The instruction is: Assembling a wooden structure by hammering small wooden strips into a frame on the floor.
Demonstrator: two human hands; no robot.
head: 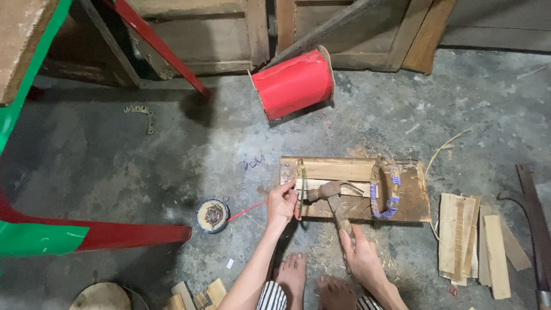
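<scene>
Everything sat on a bare concrete floor, so I'll place it all off the flat wooden board in the middle. The left hand was at the board's left end, its grip pinched on a thin strip standing up along that edge. The right hand was just below the board, grip wrapped tight round the handle of a claw hammer whose head rested on the board's left half. On the right half lay a horseshoe-shaped piece wound with blue cord. A red ribbon spool lay above the board, a small tin of nails to its left, and a stack of wood slats to its right.
</scene>
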